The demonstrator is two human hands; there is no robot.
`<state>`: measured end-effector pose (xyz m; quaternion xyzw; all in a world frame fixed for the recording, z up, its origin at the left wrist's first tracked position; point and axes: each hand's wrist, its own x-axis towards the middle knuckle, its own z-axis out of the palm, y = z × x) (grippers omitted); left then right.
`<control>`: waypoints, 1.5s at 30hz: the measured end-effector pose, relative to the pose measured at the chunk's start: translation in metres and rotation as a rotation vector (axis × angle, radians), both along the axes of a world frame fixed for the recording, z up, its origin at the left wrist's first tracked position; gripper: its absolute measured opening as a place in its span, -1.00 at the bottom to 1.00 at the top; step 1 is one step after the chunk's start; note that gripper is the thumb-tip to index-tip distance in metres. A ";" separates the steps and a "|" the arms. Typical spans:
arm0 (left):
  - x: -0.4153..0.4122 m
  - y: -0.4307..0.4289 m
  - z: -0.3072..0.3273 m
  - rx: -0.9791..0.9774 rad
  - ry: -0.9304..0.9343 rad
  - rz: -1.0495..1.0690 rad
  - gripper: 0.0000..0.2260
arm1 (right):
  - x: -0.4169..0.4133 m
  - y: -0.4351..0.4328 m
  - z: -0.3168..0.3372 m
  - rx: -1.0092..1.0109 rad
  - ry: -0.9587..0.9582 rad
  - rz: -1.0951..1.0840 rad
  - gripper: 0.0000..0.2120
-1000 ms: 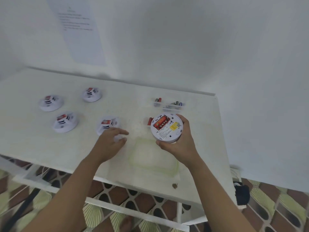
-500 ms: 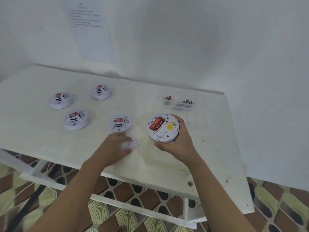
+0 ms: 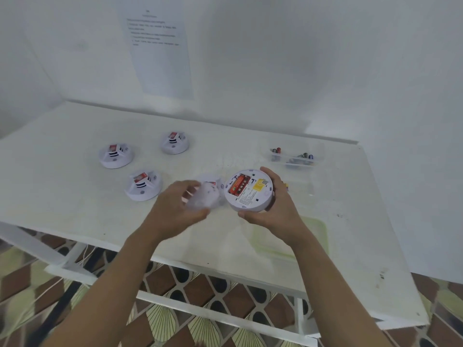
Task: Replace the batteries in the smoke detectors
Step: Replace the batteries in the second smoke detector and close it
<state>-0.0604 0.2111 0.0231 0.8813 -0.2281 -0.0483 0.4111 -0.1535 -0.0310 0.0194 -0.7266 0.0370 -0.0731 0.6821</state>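
above the table, right hand gripped the detector; left hand, at 9 o'clock, held its cover, probably needing alignment to refit.

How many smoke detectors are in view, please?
5 smoke detectors: three on the table at left, one partly hidden behind the left hand, one gripped in the right hand.

A smoke detector is held in the right hand, a white cover in the left hand, over the table.
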 end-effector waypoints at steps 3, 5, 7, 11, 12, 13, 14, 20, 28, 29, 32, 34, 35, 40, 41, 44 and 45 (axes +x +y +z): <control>0.008 0.008 0.017 -0.205 0.045 0.109 -0.41 | 0.007 0.011 0.001 0.014 -0.004 0.024 -0.08; 0.011 0.011 0.029 -0.276 0.035 0.117 -0.43 | 0.012 0.017 0.001 0.006 -0.001 0.035 -0.12; 0.013 0.011 0.042 -0.294 0.000 0.076 -0.45 | 0.017 0.022 0.001 0.004 -0.010 0.057 -0.15; 0.014 0.008 0.061 -0.269 -0.043 -0.090 -0.52 | 0.023 0.028 0.007 0.011 -0.028 0.141 -0.15; 0.014 0.007 0.064 -0.260 -0.060 -0.133 -0.52 | 0.024 0.029 0.010 0.007 -0.030 0.157 -0.15; 0.014 0.006 0.068 -0.241 -0.078 -0.176 -0.52 | 0.025 0.029 0.012 0.003 -0.033 0.174 -0.14; 0.015 0.005 0.070 -0.216 -0.095 -0.216 -0.52 | 0.027 0.029 0.015 -0.004 -0.033 0.187 -0.14; 0.020 -0.003 0.076 -0.070 -0.151 -0.392 -0.48 | 0.032 0.029 0.031 -0.069 -0.023 0.249 -0.13; 0.026 -0.007 0.084 -0.040 -0.084 -0.443 -0.54 | 0.033 0.020 0.041 -0.114 -0.040 0.249 -0.15; 0.026 -0.008 0.084 -0.046 -0.080 -0.441 -0.55 | 0.033 0.019 0.042 -0.123 -0.044 0.238 -0.15; 0.024 -0.011 0.082 -0.047 -0.081 -0.457 -0.60 | 0.033 0.018 0.043 -0.138 -0.060 0.217 -0.14; 0.024 -0.012 0.081 -0.034 -0.072 -0.486 -0.62 | 0.033 0.017 0.044 -0.138 -0.064 0.215 -0.15; 0.025 -0.012 0.080 -0.028 -0.065 -0.498 -0.62 | 0.033 0.016 0.044 -0.139 -0.066 0.214 -0.15; 0.026 -0.015 0.074 -0.026 -0.075 -0.509 -0.64 | 0.035 0.013 0.044 -0.150 -0.067 0.206 -0.16; 0.025 -0.015 0.072 -0.027 -0.086 -0.503 -0.64 | 0.036 0.012 0.044 -0.149 -0.069 0.204 -0.16; 0.021 -0.017 0.068 -0.004 -0.121 -0.476 -0.66 | 0.035 0.011 0.042 -0.140 -0.085 0.192 -0.16; 0.020 -0.018 0.068 0.007 -0.125 -0.472 -0.67 | 0.035 0.011 0.042 -0.132 -0.090 0.188 -0.16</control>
